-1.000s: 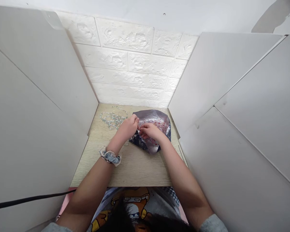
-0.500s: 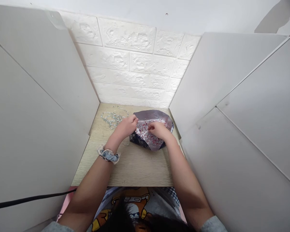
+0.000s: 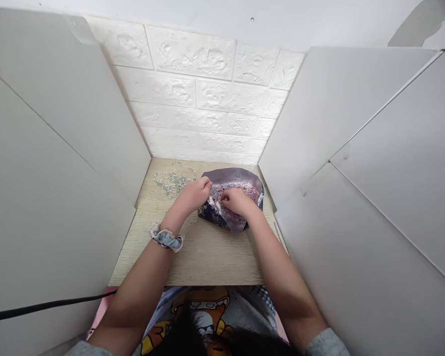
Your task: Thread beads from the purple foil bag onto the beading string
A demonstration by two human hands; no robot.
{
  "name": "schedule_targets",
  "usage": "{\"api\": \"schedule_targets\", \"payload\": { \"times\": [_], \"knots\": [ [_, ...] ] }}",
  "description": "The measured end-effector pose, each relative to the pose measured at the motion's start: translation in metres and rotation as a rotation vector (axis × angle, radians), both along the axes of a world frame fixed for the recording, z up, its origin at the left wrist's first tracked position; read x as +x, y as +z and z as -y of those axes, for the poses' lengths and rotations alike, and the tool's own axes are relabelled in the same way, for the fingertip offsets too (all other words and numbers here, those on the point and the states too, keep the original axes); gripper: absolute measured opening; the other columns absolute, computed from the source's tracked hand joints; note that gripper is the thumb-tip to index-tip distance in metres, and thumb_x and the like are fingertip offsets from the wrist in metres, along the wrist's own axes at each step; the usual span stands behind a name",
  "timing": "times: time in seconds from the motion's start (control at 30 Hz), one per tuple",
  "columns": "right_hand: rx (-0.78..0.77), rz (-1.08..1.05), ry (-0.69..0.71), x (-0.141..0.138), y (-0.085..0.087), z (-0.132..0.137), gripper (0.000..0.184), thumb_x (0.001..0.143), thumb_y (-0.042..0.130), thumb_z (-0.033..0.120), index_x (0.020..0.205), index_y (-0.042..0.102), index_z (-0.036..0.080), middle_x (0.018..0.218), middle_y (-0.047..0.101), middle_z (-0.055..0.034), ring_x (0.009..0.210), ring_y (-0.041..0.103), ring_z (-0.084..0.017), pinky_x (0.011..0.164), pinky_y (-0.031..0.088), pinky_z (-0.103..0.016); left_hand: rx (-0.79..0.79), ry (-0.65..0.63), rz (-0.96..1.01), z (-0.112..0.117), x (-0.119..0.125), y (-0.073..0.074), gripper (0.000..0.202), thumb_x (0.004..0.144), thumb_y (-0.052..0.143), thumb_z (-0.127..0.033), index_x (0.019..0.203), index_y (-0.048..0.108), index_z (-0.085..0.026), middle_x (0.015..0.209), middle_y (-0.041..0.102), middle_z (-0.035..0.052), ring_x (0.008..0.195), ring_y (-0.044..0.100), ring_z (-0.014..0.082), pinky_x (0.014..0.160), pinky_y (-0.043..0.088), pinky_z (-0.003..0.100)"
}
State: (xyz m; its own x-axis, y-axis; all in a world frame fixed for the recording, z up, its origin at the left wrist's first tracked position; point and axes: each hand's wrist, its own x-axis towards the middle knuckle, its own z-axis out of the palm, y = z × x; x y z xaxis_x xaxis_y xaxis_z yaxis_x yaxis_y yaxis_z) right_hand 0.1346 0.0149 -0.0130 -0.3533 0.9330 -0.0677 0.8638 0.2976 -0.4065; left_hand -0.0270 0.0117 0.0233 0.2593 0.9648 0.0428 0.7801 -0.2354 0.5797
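An opened bag (image 3: 217, 219), dark blue patterned outside and purplish inside, lies on the table with many small pink, red and clear beads (image 3: 250, 190) in it. My left hand (image 3: 196, 192) is at the bag's left edge, thumb and fingers pinched together; what they hold is too small to make out. Over the beads, my right hand (image 3: 238, 201) has its fingers curled into a pinch, and its fingertips point left toward the left hand. Whether a bead sits between them cannot be seen. Behind the left hand lies a loosely coiled string of pale blue-green and white beads (image 3: 168, 182).
The narrow wooden table (image 3: 215, 262) stands between a grey-white panel (image 3: 70, 123) on the left and another panel (image 3: 356, 198) on the right. A white brick-patterned wall (image 3: 178, 94) closes the back. A black cable (image 3: 52, 301) runs in from the left.
My right hand has moved a little left across the beads, closer to my left hand. The left hand keeps its pinch by the bag's edge. The whole view has shifted slightly.
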Motion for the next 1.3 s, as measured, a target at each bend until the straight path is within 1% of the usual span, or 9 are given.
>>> {"api": "schedule_targets", "payload": {
  "times": [0.13,0.57,0.7,0.83,0.93,1.03,1.1,1.17,1.3],
  "knots": [
    [0.004,0.031,0.003,-0.002,-0.001,0.001,0.016,0.068,0.044,0.013,0.065,0.059,0.017,0.072,0.061,-0.0029,0.064,0.050,-0.012,0.060,0.032,-0.022,-0.005,0.006,0.002,0.000,0.000,0.000,0.024,0.082,0.030,-0.030,0.068,0.047,-0.020,0.065,0.058,0.0024,0.066,0.050,0.0167,0.060,0.032,0.026],
    [0.015,0.141,-0.067,-0.013,0.008,0.010,0.022,0.074,0.040,0.010,0.076,0.062,0.015,0.083,0.063,-0.0109,0.070,0.055,-0.017,0.058,0.034,-0.024,0.026,-0.007,0.025,0.002,0.002,0.000,0.027,0.080,0.033,-0.033,0.062,0.046,-0.019,0.061,0.054,0.0020,0.061,0.048,0.0161,0.056,0.030,0.025],
    [0.024,0.155,-0.045,-0.015,0.006,0.011,0.022,0.076,0.038,0.010,0.077,0.060,0.014,0.085,0.062,-0.0125,0.072,0.055,-0.018,0.059,0.035,-0.025,0.028,-0.017,0.096,0.000,0.003,-0.004,0.027,0.079,0.034,-0.033,0.061,0.049,-0.018,0.061,0.054,0.0013,0.060,0.047,0.0150,0.058,0.031,0.025],
    [0.039,0.105,-0.017,-0.011,0.001,0.007,0.022,0.078,0.035,0.013,0.077,0.058,0.013,0.083,0.060,-0.0114,0.072,0.053,-0.017,0.060,0.035,-0.026,0.000,-0.024,0.274,-0.005,0.006,-0.011,0.029,0.079,0.035,-0.034,0.062,0.052,-0.017,0.064,0.056,0.0005,0.063,0.048,0.0131,0.061,0.033,0.024],
    [0.099,-0.095,-0.038,-0.003,0.001,0.000,0.019,0.079,0.036,0.017,0.077,0.055,0.015,0.083,0.058,-0.0074,0.075,0.051,-0.015,0.066,0.036,-0.025,-0.057,0.007,0.444,-0.010,0.008,-0.015,0.028,0.078,0.036,-0.036,0.064,0.051,-0.017,0.061,0.054,-0.0007,0.056,0.045,0.0106,0.054,0.033,0.022],
    [0.151,-0.453,-0.115,0.006,0.005,-0.008,0.013,0.078,0.040,0.022,0.077,0.052,0.017,0.078,0.056,-0.0019,0.074,0.049,-0.012,0.067,0.037,-0.023,-0.127,0.034,0.573,-0.010,0.012,-0.015,0.025,0.076,0.039,-0.037,0.067,0.050,-0.016,0.048,0.042,-0.0042,0.044,0.036,0.0080,0.045,0.028,0.020],
    [0.070,-0.722,-0.154,0.009,0.008,-0.010,0.013,0.077,0.042,0.028,0.078,0.049,0.017,0.070,0.051,0.0013,0.064,0.048,-0.010,0.062,0.039,-0.022,-0.164,0.028,0.630,-0.007,0.014,-0.012,0.023,0.075,0.041,-0.036,0.068,0.050,-0.016,0.041,0.034,-0.0065,0.039,0.030,0.0069,0.041,0.024,0.019],
    [-0.065,-0.965,-0.147,0.008,0.010,-0.011,0.015,0.075,0.046,0.033,0.078,0.048,0.018,0.066,0.049,0.0032,0.059,0.047,-0.008,0.060,0.041,-0.022,-0.204,0.013,0.680,-0.003,0.016,-0.009,0.021,0.075,0.043,-0.035,0.069,0.050,-0.016,0.038,0.029,-0.0078,0.036,0.026,0.0059,0.039,0.020,0.019],
    [-0.278,-1.287,-0.090,0.002,0.012,-0.006,0.024,0.068,0.058,0.037,0.076,0.049,0.017,0.070,0.052,0.0025,0.066,0.052,-0.008,0.068,0.045,-0.024,-0.298,-0.022,0.777,0.002,0.018,-0.003,0.021,0.075,0.047,-0.034,0.067,0.049,-0.015,0.037,0.028,-0.0086,0.032,0.023,0.0039,0.036,0.016,0.018]
  ]
}}
